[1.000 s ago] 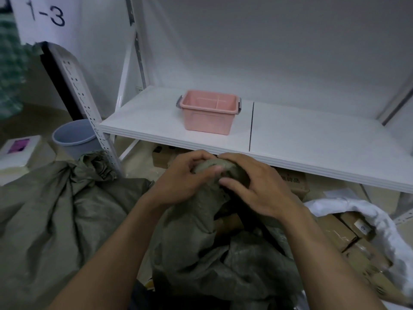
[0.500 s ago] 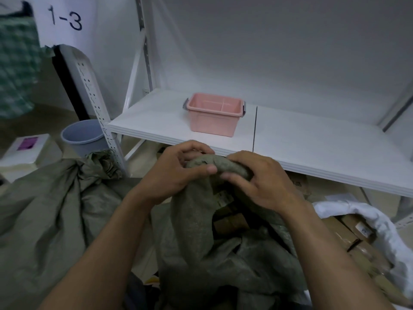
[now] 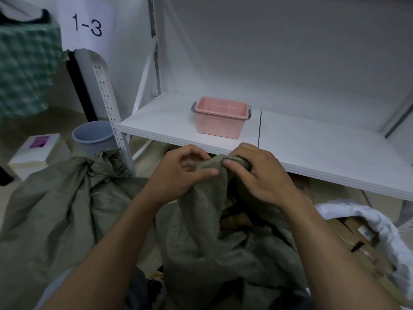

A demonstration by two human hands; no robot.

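An olive-green woven sack (image 3: 207,238) stands crumpled in front of me, its bunched top edge raised between both hands. My left hand (image 3: 178,175) pinches the sack's rim from the left with thumb and curled fingers. My right hand (image 3: 257,173) grips the rolled rim from the right, fingers curled over it. Brown cardboard shows dimly through the sack's mouth below the hands. A pink plastic bin (image 3: 222,117) with inner dividers and grey handles sits on the white shelf (image 3: 324,153) just beyond my hands.
A second olive sack (image 3: 55,209) lies slumped at the left. A blue-grey bucket (image 3: 93,137) and a white box (image 3: 35,151) stand on the floor beside the perforated shelf post (image 3: 109,113). Cardboard boxes (image 3: 362,238) and white wrapping (image 3: 380,224) lie at the right.
Both hands have lifted the sack's rim a little and drawn slightly apart, the right hand rolling the edge. The view has tilted upward.
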